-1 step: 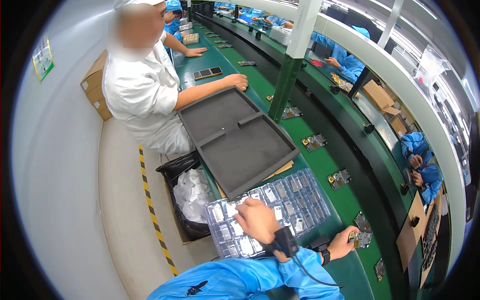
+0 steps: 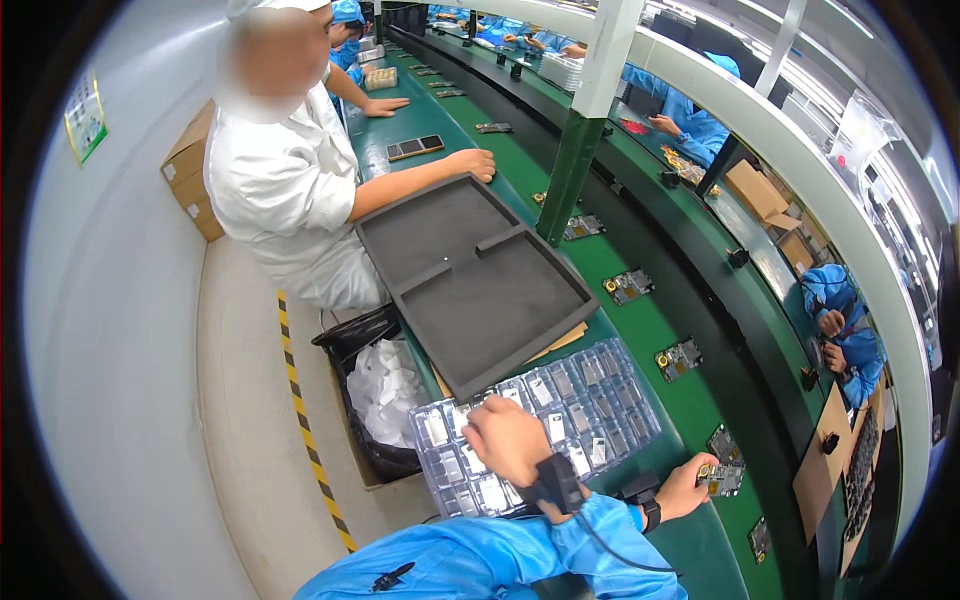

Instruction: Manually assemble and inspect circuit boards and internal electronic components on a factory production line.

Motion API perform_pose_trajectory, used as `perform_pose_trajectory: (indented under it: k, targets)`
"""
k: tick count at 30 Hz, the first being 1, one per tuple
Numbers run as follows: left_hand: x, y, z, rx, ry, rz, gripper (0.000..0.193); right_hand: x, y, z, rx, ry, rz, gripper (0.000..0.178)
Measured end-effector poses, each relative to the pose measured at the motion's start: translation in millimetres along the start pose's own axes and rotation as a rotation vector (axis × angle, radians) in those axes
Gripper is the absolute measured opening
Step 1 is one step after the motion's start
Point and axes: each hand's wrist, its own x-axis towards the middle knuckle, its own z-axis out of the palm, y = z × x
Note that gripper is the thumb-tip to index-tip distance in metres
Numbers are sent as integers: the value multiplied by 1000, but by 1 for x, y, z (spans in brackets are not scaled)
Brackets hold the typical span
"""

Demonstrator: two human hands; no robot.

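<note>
The left hand (image 2: pixel 685 487) reached across to the right side of the view, its fingers closed around the near end of a dark grey rectangular circuit board (image 2: pixel 723 481) with gold and silver components. The board extended rightward from the fingertips, above the edge of the green conveyor belt (image 2: pixel 643 323). Its long axis ran roughly left to right, with the round yellow component at the end nearest the hand. A second circuit board (image 2: pixel 727 443) lay just beyond it, partly overlapped in the view.

The right hand (image 2: pixel 508 440), wearing a black wrist-mounted device (image 2: pixel 562 483), was positioned over the left half of a clear plastic compartment tray (image 2: pixel 422 452). Its fingers were bent and pointed up and left; whether they gripped a part could not be determined. The tray rested on the green worktop (image 2: pixel 705 550), its long axis rising from lower left to upper right. Flat silver and white rectangular parts (image 2: pixel 541 391) occupied its compartments. A dark grey rectangular shallow tray (image 2: pixel 490 300) stood directly beyond it.
</note>
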Motion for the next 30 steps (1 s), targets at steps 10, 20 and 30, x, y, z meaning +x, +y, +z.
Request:
perform_pose_trajectory:
  k: [10, 20, 30]
  targets:
    - [-2, 6, -13, -17, 48, -29, 48, 16, -24, 35, -262, 6, 185, 14]
    - [-7, 2, -5, -5, -10, 32, 41, -72, -19, -24, -23, 374, 9, 16]
    - [-17, -4, 11, 384, -267, 179, 21, -338, 50, -147, 1556, 1034, 459, 22]
